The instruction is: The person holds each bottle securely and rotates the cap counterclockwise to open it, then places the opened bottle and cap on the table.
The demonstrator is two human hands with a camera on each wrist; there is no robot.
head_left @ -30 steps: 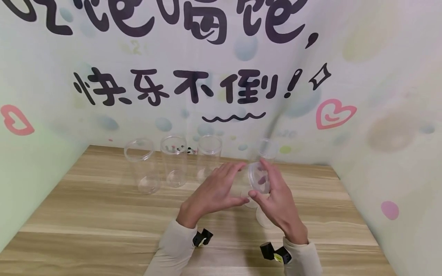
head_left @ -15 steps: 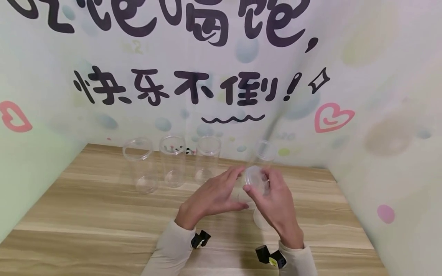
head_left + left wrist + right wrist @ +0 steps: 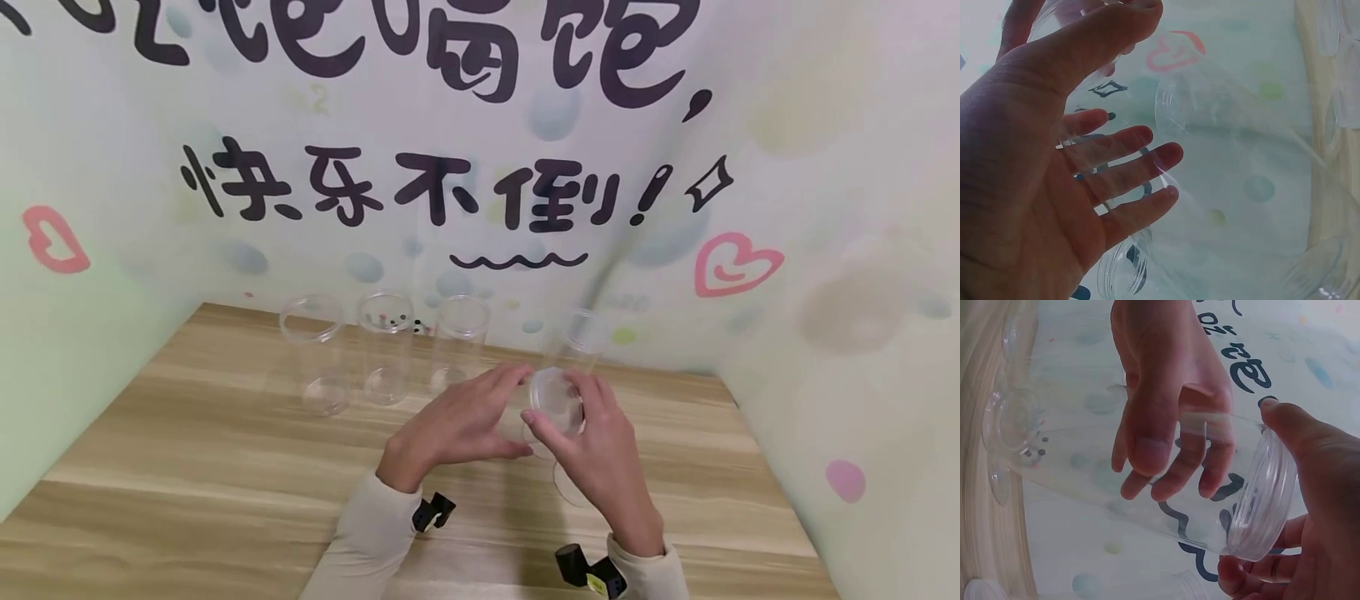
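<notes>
My left hand (image 3: 457,421) holds a clear plastic jar (image 3: 1172,522) round its side, thumb on one side and fingers on the other. The jar is tilted, its lidded end toward the head camera. On that end sits a translucent screw lid (image 3: 557,400). My right hand (image 3: 596,442) grips the lid's rim between thumb and fingers. In the right wrist view, the thumb is at the upper edge of the lid (image 3: 1266,494) and the fingers curl under the lower edge. The jar's lower part is mostly hidden behind both hands in the head view.
Three clear open jars stand in a row at the back left: a left one (image 3: 311,358), a middle one (image 3: 386,354) and a right one (image 3: 459,342). Another jar (image 3: 583,337) stands behind my hands. A pale round disc (image 3: 572,485) lies on the wooden table (image 3: 225,483). A printed backdrop (image 3: 420,108) rises behind.
The jar has tipped from nearly sideways, so its lid now faces more upward. My right hand has turned with the lid, its thumb shifting left across the near rim. The left hand keeps its hold.
</notes>
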